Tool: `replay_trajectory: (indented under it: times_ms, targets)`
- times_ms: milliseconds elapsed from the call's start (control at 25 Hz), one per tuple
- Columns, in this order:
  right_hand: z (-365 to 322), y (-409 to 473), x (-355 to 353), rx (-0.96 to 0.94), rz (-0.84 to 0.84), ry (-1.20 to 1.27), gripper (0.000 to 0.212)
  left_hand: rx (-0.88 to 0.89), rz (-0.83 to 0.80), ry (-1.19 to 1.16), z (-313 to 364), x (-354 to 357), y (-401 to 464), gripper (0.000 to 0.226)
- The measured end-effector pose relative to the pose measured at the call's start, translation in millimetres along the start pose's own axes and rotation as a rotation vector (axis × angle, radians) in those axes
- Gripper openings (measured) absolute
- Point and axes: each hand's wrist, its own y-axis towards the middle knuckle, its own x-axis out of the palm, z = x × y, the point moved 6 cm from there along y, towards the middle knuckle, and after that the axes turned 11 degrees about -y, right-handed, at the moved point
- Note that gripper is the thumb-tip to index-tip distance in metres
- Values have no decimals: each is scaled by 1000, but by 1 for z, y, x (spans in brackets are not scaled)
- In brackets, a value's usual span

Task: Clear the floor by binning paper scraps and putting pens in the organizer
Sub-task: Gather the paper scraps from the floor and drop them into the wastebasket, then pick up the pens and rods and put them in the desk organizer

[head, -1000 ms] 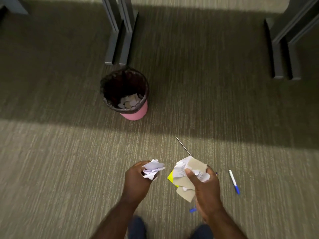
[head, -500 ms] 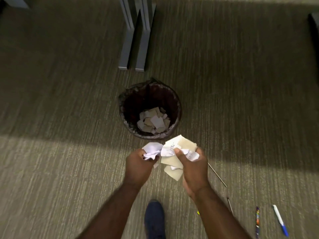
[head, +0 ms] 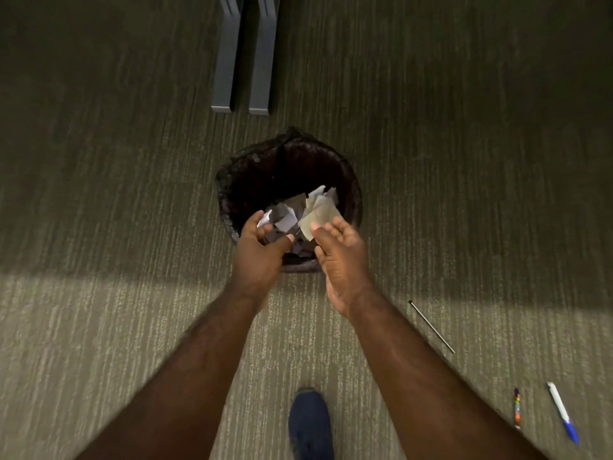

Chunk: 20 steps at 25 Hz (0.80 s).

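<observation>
A round bin (head: 355, 194) with a dark liner stands on the carpet, with paper scraps lying inside. Both my hands hover over its near rim. My left hand (head: 260, 252) has its fingers loosened, and white and lavender scraps (head: 283, 220) are dropping from it. My right hand (head: 340, 257) has its fingers spread, with tan paper scraps (head: 320, 214) slipping off the thumb into the bin. On the floor at the lower right lie a white and blue pen (head: 562, 413) and a multicoloured pen (head: 516, 408).
A thin dark rod (head: 431, 327) lies on the carpet to the right of my right forearm. Two grey desk legs (head: 229, 54) stand behind the bin. My blue shoe (head: 310, 423) is between my arms.
I stepped up to the bin, and both hands moved forward over it. The fingers, which were closed on bundles of scraps, have spread, and the paper is falling in.
</observation>
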Motion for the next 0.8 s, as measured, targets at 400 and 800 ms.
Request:
replay_trajectory:
  times_ms: [400,800]
  targets:
    - [100,-75,-162,-19,306,-232,26,291,-320,396,-48,38,-74,64]
    - [260,-172,-452,123,633,-299,21,233,-706,651,-257,167,-215,53]
